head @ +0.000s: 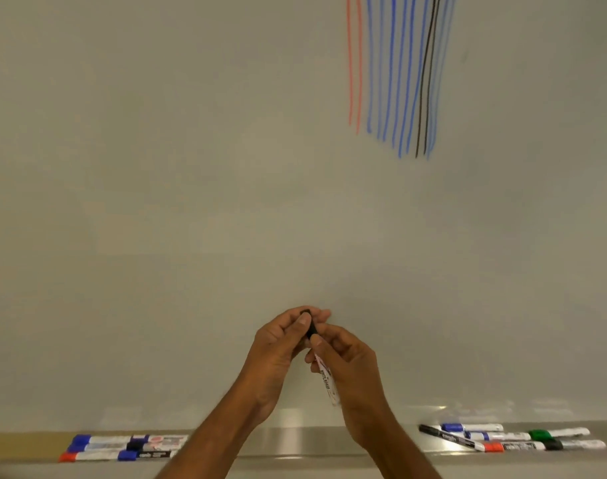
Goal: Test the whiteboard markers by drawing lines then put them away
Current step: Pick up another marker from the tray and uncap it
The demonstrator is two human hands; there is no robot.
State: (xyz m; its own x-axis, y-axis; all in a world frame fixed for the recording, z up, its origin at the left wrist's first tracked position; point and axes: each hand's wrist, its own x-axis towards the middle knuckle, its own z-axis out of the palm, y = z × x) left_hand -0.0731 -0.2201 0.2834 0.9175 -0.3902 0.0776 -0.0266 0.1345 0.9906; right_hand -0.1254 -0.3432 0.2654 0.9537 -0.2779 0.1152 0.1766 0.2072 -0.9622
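The whiteboard is open at left and middle; drawn lines fill its upper right. Along the tray, left markers and right markers flank a gap. Above it, the right hand grips the marker by its barrel, tilted, while the left hand pinches its black cap.

My marker is white w/ black cap; whiteboard lines red, blue & black; ledge markers white w/ blue, red, green, black caps.
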